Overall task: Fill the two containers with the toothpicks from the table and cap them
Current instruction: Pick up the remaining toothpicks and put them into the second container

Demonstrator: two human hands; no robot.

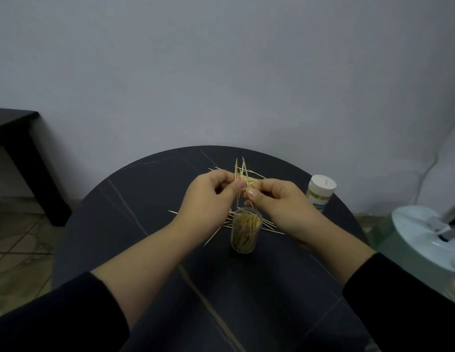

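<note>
An open clear container (pixel 244 231) stands upright in the middle of the round dark table (pixel 135 224), partly filled with toothpicks. Just above it, my left hand (pixel 208 196) and my right hand (pixel 277 199) both pinch a small upright bundle of toothpicks (pixel 240 174), with the tips pointing up. Loose toothpicks (pixel 257 177) lie scattered on the table behind my hands and around the container's base. A second container (pixel 319 193), filled and closed with a white cap, stands near the table's right edge.
A dark side table (pixel 20 148) stands at the left against the grey wall. A white round appliance (pixel 429 235) sits low at the right, beyond the table's edge. Tiled floor shows at the lower left.
</note>
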